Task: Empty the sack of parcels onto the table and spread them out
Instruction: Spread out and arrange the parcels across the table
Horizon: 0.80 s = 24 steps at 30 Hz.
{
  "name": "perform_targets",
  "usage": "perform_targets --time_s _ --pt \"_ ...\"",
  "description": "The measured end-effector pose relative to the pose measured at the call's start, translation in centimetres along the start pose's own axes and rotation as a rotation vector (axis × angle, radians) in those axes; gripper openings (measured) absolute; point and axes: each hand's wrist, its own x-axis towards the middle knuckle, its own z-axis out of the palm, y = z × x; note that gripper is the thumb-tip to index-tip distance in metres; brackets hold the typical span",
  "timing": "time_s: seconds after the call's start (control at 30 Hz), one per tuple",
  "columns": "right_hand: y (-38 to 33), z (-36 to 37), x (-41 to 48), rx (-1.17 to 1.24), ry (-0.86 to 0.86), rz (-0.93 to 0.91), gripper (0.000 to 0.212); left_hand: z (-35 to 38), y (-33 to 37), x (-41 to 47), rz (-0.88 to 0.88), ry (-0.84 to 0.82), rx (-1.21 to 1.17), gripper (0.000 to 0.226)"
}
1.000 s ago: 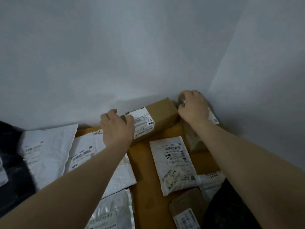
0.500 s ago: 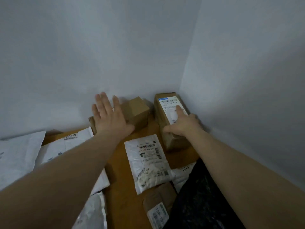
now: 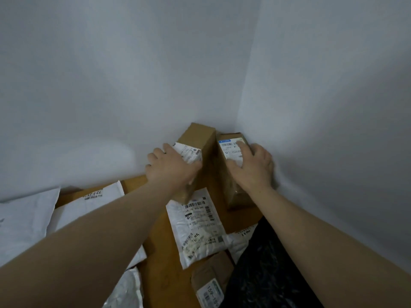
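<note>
Two brown cardboard boxes lie side by side in the far corner of the wooden table (image 3: 162,270). My left hand (image 3: 171,170) grips the near end of the left box (image 3: 200,136), over its white label. My right hand (image 3: 253,170) rests on top of the right box (image 3: 233,196), fingers spread across its blue-and-white label. A white labelled parcel bag (image 3: 198,227) lies flat just in front of both boxes. The black sack (image 3: 266,274) lies under my right forearm at the lower right.
White walls meet right behind the boxes. More white mailer bags (image 3: 24,221) cover the table's left side, and a silver bag (image 3: 126,290) lies at the bottom. A small brown box (image 3: 211,283) with a label sits beside the sack.
The left box has turned lengthwise toward the corner and my left hand, open half a second ago, now holds it. My right hand slid further up the right box's label.
</note>
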Motion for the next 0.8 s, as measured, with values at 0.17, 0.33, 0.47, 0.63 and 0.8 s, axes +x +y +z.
perform_targets --time_s 0.17,0.33,0.47,0.63,0.8 --pt "-2.2 -0.6 0.0 0.195 0.107 -0.130 0.045 0.8 2.4 -1.3 -0.021 -0.251 -0.673 0.040" --pt "-3.2 1.2 -0.7 -0.270 -0.298 -0.142 0.082 3.4 -0.2 -2.6 -0.260 -0.215 -0.504 0.028" --pt "-3.3 2.7 -1.1 -0.328 -0.309 -0.146 0.091 7.0 -2.7 -3.1 -0.499 -0.445 -0.132 0.073" --pt "-2.4 3.0 -1.1 -0.312 -0.302 -0.141 0.084 9.5 -2.8 -3.4 -0.423 -0.433 -0.344 0.047" --pt "-2.1 3.0 -1.1 -0.289 -0.311 -0.140 0.077 6.1 -5.5 -1.9 -0.492 -0.107 -0.576 0.055"
